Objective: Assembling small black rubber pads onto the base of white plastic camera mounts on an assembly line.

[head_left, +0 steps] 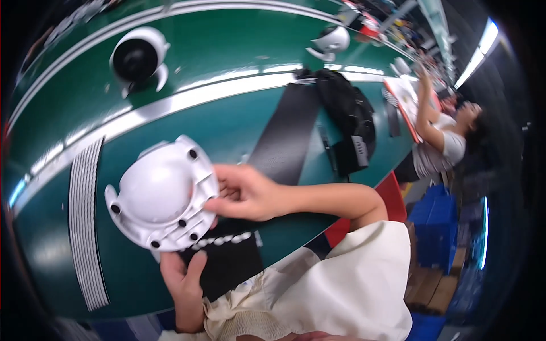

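Fingers (230,172) on white housing (156,184); black sheet (230,264), striped strip (85,227) near.

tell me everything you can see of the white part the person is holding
The white part looks like smooth moulded plastic: a rounded dome set in a wider curved frame, with ridges and recesses along its right side. Several small black round spots dot the frame; whether they are holes or pads is unclear. It is held tilted over the green table, dome toward the camera. The right hand grips its right edge; the left hand is at its lower edge, fingers partly hidden.
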Action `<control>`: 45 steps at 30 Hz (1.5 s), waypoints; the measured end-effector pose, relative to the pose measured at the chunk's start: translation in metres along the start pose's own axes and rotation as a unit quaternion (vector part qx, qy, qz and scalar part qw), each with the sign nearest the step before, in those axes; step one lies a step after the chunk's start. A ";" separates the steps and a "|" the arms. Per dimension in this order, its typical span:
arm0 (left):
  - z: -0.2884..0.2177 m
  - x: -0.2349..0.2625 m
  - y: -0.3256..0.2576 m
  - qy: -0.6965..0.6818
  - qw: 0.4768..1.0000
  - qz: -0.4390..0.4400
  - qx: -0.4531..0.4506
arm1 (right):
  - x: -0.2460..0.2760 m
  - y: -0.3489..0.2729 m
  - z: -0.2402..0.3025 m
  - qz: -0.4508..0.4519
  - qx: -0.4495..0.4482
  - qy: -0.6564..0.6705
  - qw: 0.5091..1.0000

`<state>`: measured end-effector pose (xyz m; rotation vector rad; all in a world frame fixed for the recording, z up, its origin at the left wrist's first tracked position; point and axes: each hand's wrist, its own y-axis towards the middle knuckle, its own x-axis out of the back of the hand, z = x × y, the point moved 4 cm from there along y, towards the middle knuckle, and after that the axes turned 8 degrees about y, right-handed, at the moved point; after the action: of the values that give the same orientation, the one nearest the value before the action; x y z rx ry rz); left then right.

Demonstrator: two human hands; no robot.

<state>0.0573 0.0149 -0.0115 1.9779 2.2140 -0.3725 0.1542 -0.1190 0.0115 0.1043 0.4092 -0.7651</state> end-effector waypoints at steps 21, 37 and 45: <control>-0.021 0.001 0.010 0.009 0.996 0.089 -0.005 | 0.188 0.043 0.106 -0.234 0.318 -0.766 0.507; -0.007 0.008 0.017 0.034 0.999 -0.006 0.025 | 0.277 0.105 0.043 -0.247 -0.017 -0.810 0.532; 0.037 0.084 0.026 -0.123 0.985 -0.088 -0.084 | 0.363 -0.014 0.212 -0.466 0.104 -0.772 0.420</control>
<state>0.0710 0.0870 -0.0717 1.5657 2.1872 -0.4123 0.4478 -0.4158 0.0628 -0.6792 -1.6293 -1.6472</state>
